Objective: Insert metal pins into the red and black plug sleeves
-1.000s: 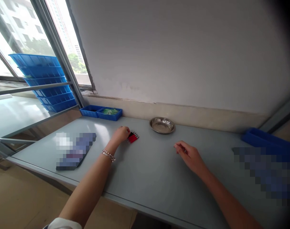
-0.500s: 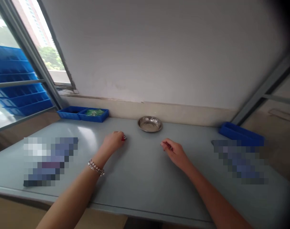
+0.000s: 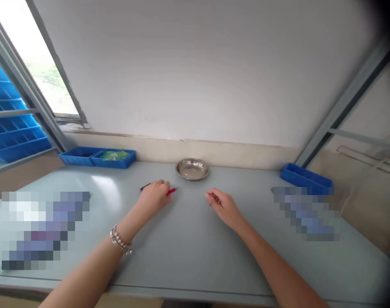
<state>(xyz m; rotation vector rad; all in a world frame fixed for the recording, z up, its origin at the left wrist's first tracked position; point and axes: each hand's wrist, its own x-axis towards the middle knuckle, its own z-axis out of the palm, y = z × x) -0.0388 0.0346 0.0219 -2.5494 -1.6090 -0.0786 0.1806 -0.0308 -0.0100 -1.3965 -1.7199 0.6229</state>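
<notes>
My left hand (image 3: 154, 194), with a beaded bracelet (image 3: 119, 240) at the wrist, is closed low over the grey table. A slim red piece (image 3: 171, 191) with a pointed end sticks out on its right side. On the other side a thin black piece (image 3: 145, 187) shows; I cannot tell whether both belong to one object. My right hand (image 3: 223, 205) is curled closed, fingertips turned to the left; anything inside is hidden. Between and beyond the hands stands a round, shallow steel dish (image 3: 192, 176), apart from both.
Blue bins (image 3: 77, 159) stand at the back left, one holding green packets (image 3: 115, 155). A long blue bin (image 3: 305, 176) is at the back right. Blurred flat items lie on the table (image 3: 182, 256) at either side. Metal frame posts rise at both ends before a white wall.
The view has shifted slightly to the right. My left hand has turned, so the metallic tip seen before is hidden and more red, plus the black piece, shows. My right hand stays curled.
</notes>
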